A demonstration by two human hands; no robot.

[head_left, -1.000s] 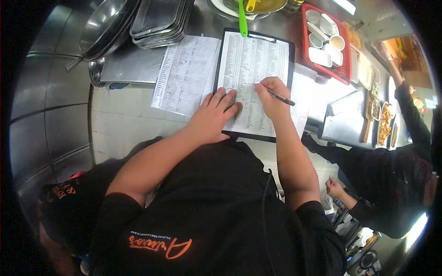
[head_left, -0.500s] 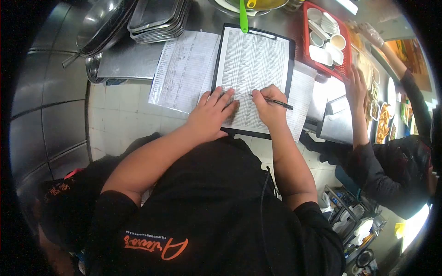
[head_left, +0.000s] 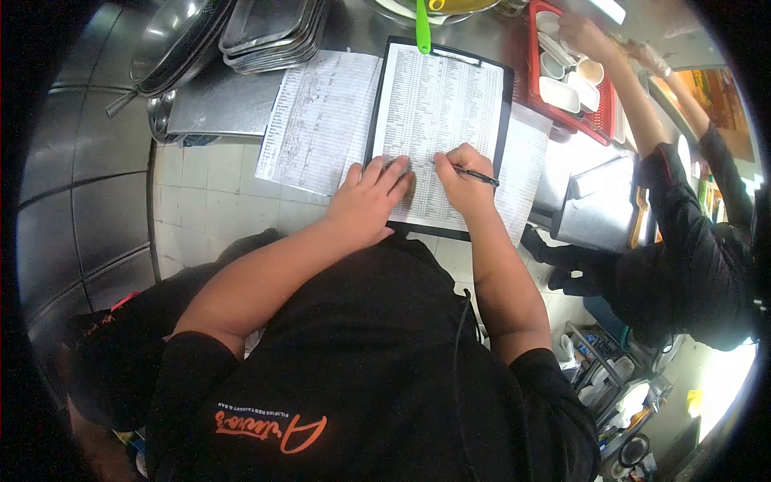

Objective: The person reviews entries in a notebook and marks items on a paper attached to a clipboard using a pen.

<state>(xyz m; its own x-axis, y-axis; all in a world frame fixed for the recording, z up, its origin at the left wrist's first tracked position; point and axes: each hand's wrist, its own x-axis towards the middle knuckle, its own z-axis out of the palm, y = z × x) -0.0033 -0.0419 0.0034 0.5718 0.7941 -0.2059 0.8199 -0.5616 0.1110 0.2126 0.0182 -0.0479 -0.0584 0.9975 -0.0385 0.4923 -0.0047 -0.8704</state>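
Observation:
A printed list sheet (head_left: 442,96) lies on a black clipboard (head_left: 503,108) in front of me. My left hand (head_left: 365,197) rests on the sheet's lower left with its fingers spread. In my right hand (head_left: 470,185) is a black pen (head_left: 479,175), its tip at the sheet near the middle. The fingers are closed round the pen. A second written sheet (head_left: 317,120) sticks out to the left of the clipboard, and another paper (head_left: 526,161) shows beneath its right side.
Stacked metal trays (head_left: 269,40) and pans (head_left: 173,48) stand at the upper left. A green-handled utensil (head_left: 423,28) reaches over the clipboard's top. At the right, a co-worker's hand (head_left: 585,36) is at a red basket (head_left: 601,112) of white dishes.
My right hand and pen have shifted slightly left. My left hand stays in place. The co-worker's bare hand has moved up to the far end of the red basket.

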